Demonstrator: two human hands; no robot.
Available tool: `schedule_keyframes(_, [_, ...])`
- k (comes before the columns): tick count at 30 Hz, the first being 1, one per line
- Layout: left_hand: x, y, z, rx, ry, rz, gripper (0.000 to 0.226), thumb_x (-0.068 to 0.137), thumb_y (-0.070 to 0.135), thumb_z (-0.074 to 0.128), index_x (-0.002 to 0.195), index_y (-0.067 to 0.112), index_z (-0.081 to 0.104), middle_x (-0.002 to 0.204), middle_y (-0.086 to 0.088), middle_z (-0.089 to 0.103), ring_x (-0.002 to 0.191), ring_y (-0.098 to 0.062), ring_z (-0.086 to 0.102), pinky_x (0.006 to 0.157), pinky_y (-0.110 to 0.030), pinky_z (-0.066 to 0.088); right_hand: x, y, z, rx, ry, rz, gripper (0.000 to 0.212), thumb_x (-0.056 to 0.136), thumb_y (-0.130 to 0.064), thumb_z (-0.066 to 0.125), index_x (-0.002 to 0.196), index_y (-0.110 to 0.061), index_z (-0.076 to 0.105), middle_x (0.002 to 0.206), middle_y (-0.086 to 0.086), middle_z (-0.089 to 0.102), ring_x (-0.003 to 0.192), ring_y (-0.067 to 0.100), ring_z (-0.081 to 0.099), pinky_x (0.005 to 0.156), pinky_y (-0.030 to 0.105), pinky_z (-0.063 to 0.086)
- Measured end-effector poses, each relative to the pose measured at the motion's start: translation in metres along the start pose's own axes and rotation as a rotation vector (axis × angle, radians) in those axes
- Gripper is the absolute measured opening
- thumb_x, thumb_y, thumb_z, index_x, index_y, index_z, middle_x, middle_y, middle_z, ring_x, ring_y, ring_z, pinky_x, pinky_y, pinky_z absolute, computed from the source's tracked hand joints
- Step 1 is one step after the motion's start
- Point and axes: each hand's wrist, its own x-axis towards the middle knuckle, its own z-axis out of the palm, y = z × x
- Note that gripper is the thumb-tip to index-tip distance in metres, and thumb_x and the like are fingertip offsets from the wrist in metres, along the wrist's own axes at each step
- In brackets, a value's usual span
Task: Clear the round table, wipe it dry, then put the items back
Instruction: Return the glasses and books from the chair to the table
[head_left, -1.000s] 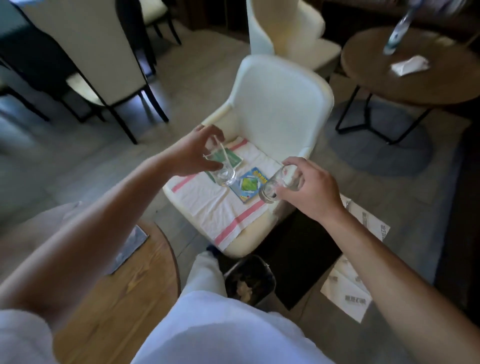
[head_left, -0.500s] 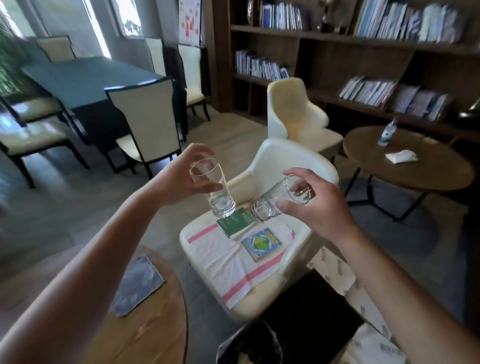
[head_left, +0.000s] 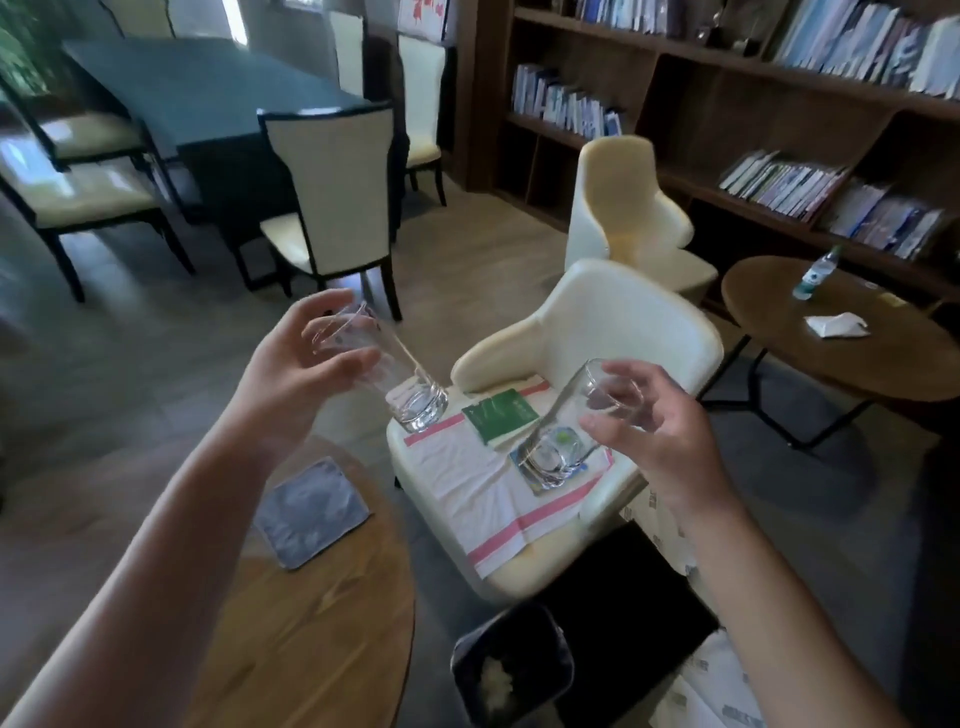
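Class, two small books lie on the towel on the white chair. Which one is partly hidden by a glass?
The blue book: the glass in the right hand covers it. The green book shows fully.

Two clear drinking glasses are held in the air, both tilted with their thick bases pointing away and down. The left glass (head_left: 387, 371) slants toward the chair seat; the right glass (head_left: 563, 434) leans the opposite way above a small blue coaster (head_left: 524, 470). The round wooden table (head_left: 291, 623) sits at lower left, bearing only a grey cloth (head_left: 309, 512) lying flat near its far edge. A green booklet (head_left: 501, 415) rests on a white towel with pink stripes (head_left: 483, 499).
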Motion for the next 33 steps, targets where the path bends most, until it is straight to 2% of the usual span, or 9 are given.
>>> schedule_keyframes(4, [-0.046,-0.014,-0.024,0.027,0.064,-0.048,0.075,0.072,0.021,0.093,0.138,0.021,0.058,0.125,-0.009,0.072,0.111,-0.038,0.071,0.095,-0.05,0.057,-0.017,0.018,0.037,0.228,-0.087,0.119,0.049,0.066,-0.01,0.081,0.112,-0.022,0.07,0.094,-0.007,0.07,0.101,0.02,0.066,0.086,0.027,0.056])
schedule_keyframes(6, [-0.074,-0.018,-0.031,0.02,0.113,-0.079,0.076,0.065,0.032,0.092,0.134,0.024,0.062,0.124,-0.007,0.073,0.112,-0.033,0.072,0.094,-0.043,0.058,-0.025,0.026,0.054,0.367,-0.151,0.166,0.055,0.066,-0.007,0.081,0.118,-0.015,0.066,0.095,-0.001,0.065,0.101,0.025,0.058,0.093,0.036,0.051])
schedule_keyframes(11, [-0.159,-0.027,-0.04,-0.165,0.324,-0.173,0.091,0.056,0.047,0.098,0.136,0.021,0.063,0.124,-0.011,0.073,0.1,-0.025,0.071,0.081,-0.031,0.06,-0.049,0.037,0.078,0.598,-0.364,0.331,0.064,0.066,-0.019,0.079,0.128,-0.021,0.062,0.098,0.003,0.061,0.094,0.02,0.062,0.09,0.05,0.055])
schedule_keyframes(15, [-0.226,-0.03,-0.031,-0.228,0.469,-0.205,0.094,0.059,0.048,0.097,0.14,0.018,0.059,0.125,-0.016,0.071,0.1,-0.024,0.073,0.081,-0.033,0.06,-0.073,0.045,0.095,0.635,-0.46,0.432,0.071,0.068,-0.027,0.078,0.135,-0.015,0.059,0.1,0.004,0.07,0.095,0.021,0.068,0.082,0.045,0.061])
schedule_keyframes(18, [-0.262,-0.034,-0.026,-0.269,0.576,-0.246,0.094,0.062,0.05,0.095,0.14,0.014,0.058,0.125,-0.016,0.071,0.097,-0.028,0.073,0.086,-0.044,0.06,-0.091,0.05,0.111,0.592,-0.528,0.479,0.054,0.074,-0.034,0.075,0.125,-0.015,0.066,0.099,0.004,0.072,0.093,0.021,0.068,0.079,0.043,0.057])
schedule_keyframes(21, [-0.29,-0.036,-0.03,-0.381,0.668,-0.254,0.062,0.079,0.045,0.085,0.129,0.013,0.067,0.125,-0.017,0.069,0.09,-0.022,0.07,0.08,-0.037,0.06,-0.108,0.053,0.127,0.579,-0.57,0.539,0.031,0.085,-0.034,0.069,0.113,-0.021,0.073,0.1,0.007,0.072,0.091,0.022,0.07,0.076,0.042,0.06])
schedule_keyframes(26, [-0.326,-0.04,-0.048,-0.556,0.748,-0.277,0.056,0.091,0.061,0.061,0.131,0.022,0.063,0.119,-0.013,0.07,0.085,-0.02,0.068,0.077,-0.036,0.056,-0.126,0.047,0.16,0.525,-0.702,0.561,0.082,0.061,-0.065,0.09,0.126,-0.02,0.068,0.109,0.01,0.071,0.097,0.024,0.071,0.079,0.042,0.06])
schedule_keyframes(28, [-0.338,-0.046,-0.058,-0.64,0.745,-0.264,0.052,0.102,0.058,0.044,0.13,0.017,0.059,0.116,-0.018,0.069,0.078,-0.023,0.069,0.072,-0.035,0.059,-0.13,0.045,0.177,0.523,-0.741,0.575,0.091,0.061,-0.067,0.089,0.133,-0.017,0.064,0.111,0.012,0.071,0.098,0.026,0.071,0.08,0.042,0.06])
schedule_keyframes(33, [-0.352,-0.066,-0.093,-0.66,0.756,-0.317,0.057,0.105,0.058,0.037,0.137,0.013,0.051,0.111,-0.02,0.069,0.072,-0.028,0.071,0.065,-0.036,0.062,-0.134,0.054,0.228,0.476,-0.79,0.611,0.1,0.06,-0.066,0.089,0.139,-0.013,0.058,0.116,0.012,0.071,0.102,0.027,0.071,0.086,0.043,0.06])
